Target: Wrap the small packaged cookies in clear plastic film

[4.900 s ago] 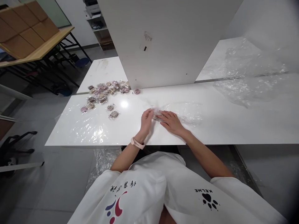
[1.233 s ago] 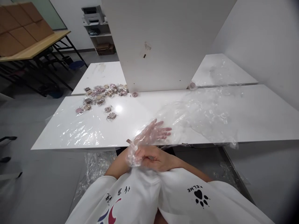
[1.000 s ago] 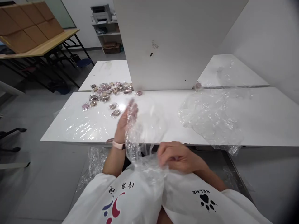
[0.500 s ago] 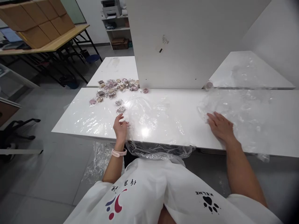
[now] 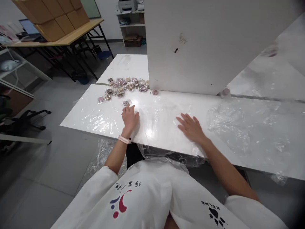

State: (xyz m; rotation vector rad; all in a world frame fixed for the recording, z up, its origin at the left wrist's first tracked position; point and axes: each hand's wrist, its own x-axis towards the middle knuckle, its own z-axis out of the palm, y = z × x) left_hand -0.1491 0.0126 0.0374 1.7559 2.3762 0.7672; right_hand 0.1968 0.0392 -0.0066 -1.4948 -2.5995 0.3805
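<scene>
My left hand, a pink band on its wrist, reaches over the white table with fingers stretched forward. Its fingertips are at a small wrapped packet; whether they touch it I cannot tell. My right hand lies palm down with fingers spread on the clear plastic film and holds nothing. Beyond my left hand is a pile of small round pink, brown and yellowish items in clear wrappers. One pink wrapped piece sits apart at the panel's foot.
A tall white panel stands behind the table. Crumpled clear film covers the right side, with another wrapped piece at the back. More film hangs below the front edge. Cardboard boxes stand on a wooden desk at the far left.
My right hand has moved left from the crumpled film toward the middle. My left hand has gone forward to the near packet, its fingers straightening. Of two near packets, only one shows now.
</scene>
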